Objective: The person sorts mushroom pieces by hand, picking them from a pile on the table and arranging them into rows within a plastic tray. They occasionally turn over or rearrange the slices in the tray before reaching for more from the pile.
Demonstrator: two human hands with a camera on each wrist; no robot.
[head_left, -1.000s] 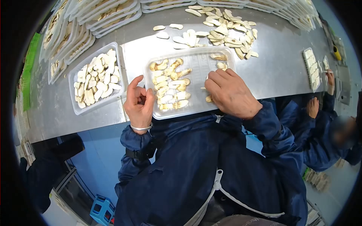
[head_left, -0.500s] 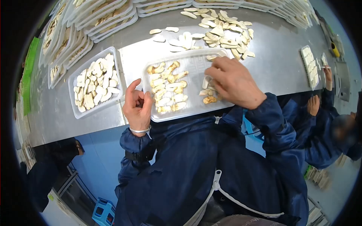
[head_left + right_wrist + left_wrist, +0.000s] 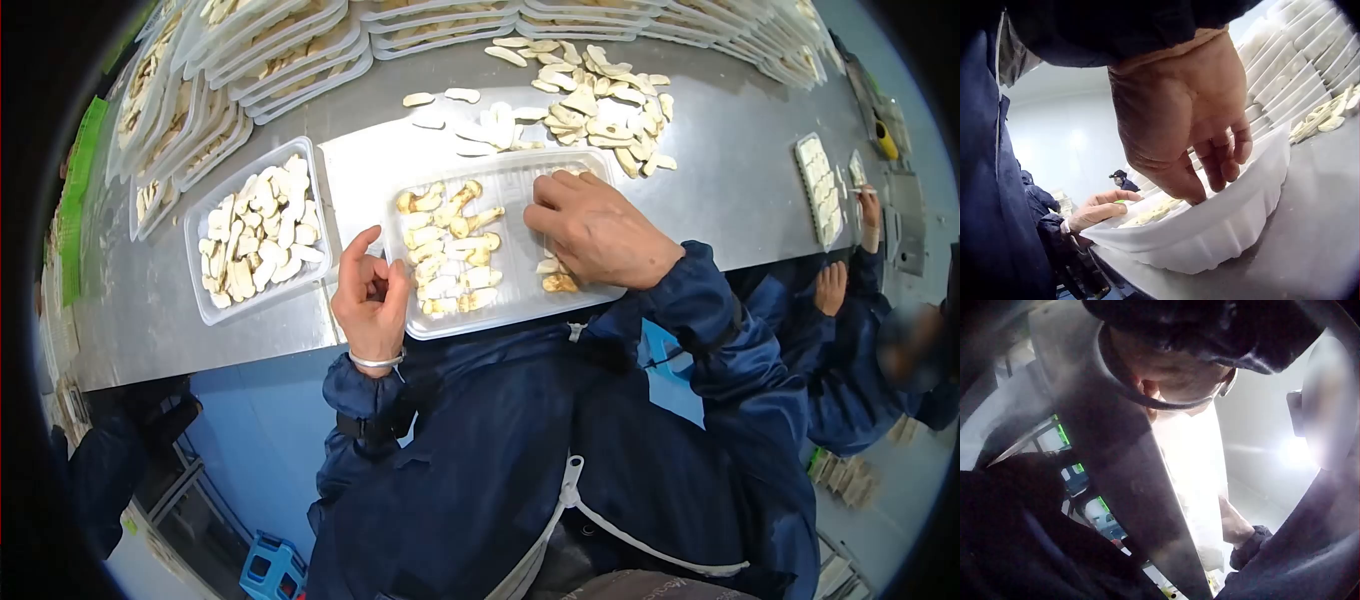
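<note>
A clear plastic tray [image 3: 515, 255] lies before me with two columns of halved mushrooms [image 3: 430, 247] on its left side. My right hand [image 3: 605, 235] reaches down over the tray's right part, covering most of the mushroom pieces there. A browned mushroom piece [image 3: 560, 284] shows below its palm. In the right wrist view the thumb and fingers of the right hand [image 3: 1188, 119] point down behind the white tray wall [image 3: 1210, 234]; I cannot tell whether they pinch a slice. At the tray's left edge my left hand [image 3: 370, 300] rests with fingers loosely bent, thumb by the rim.
A second tray [image 3: 320, 215], full of mushroom slices, stands on the left. Loose slices [image 3: 600, 105] are heaped behind my tray. Stacked trays [image 3: 300, 70] line the back of the metal table [image 3: 130, 330]. At right, another person's hand [image 3: 830, 288] rests near a filled tray [image 3: 822, 190].
My right hand first drew up and to the right, baring several pieces in the tray's right column, then came back down over them. The left hand stays at the tray's left edge.
</note>
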